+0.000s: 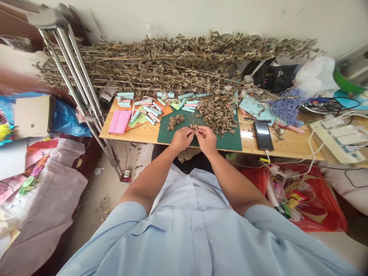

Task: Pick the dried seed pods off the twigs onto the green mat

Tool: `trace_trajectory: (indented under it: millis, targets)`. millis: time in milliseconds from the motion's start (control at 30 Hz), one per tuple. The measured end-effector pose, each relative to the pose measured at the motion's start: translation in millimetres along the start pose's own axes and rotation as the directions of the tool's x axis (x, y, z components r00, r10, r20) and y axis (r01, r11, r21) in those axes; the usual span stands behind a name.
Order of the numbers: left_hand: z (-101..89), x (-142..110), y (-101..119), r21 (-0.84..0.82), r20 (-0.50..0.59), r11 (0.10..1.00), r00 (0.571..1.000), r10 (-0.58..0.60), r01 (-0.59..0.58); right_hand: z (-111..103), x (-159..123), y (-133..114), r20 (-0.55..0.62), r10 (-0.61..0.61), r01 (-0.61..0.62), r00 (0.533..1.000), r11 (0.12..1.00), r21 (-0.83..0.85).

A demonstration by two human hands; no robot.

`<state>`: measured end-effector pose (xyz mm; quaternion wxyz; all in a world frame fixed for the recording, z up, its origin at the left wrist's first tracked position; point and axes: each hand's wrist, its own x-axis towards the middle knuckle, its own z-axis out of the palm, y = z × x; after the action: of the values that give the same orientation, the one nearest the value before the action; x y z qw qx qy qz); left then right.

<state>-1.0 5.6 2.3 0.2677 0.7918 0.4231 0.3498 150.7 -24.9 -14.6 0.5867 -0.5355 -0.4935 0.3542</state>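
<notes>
Over the near part of the green mat (231, 143), both hands meet at a dried sprig (193, 125). It sits at the fingertips, just beyond the far side of the hands and between them. The left hand (182, 138) is curled, its thumb and fingers pinching the sprig from the left; the right hand (206, 138) grips it from the right, fingers bent inward. How much of the sprig lies hidden under the fingers I cannot tell.

Just left of it and a little farther away, brown clumps (175, 121) rest on the mat, near the left hand. To the right and far side, a heap of dried leaves (217, 114) spreads over the mat, close to the right hand. Farther back, long dried stalks (155, 63) lie in a thick row against the wall (189, 17). On the left part of the table (143, 135) are small paper rolls (151, 111) and a pink sheet (119, 121); well to the right lies a phone (263, 135) with a white cable (267, 154) at its near end.
</notes>
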Motion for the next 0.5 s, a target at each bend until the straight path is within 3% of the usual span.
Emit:
trace_trajectory:
  millis: [500]
  targets:
    - [-4.6, 0.8, 2.7, -0.027, 0.028, 1.000, 1.000, 0.001, 0.000, -0.5, 2.9, -1.7, -0.029, 0.073, -0.072, 0.997, 0.997, 0.023]
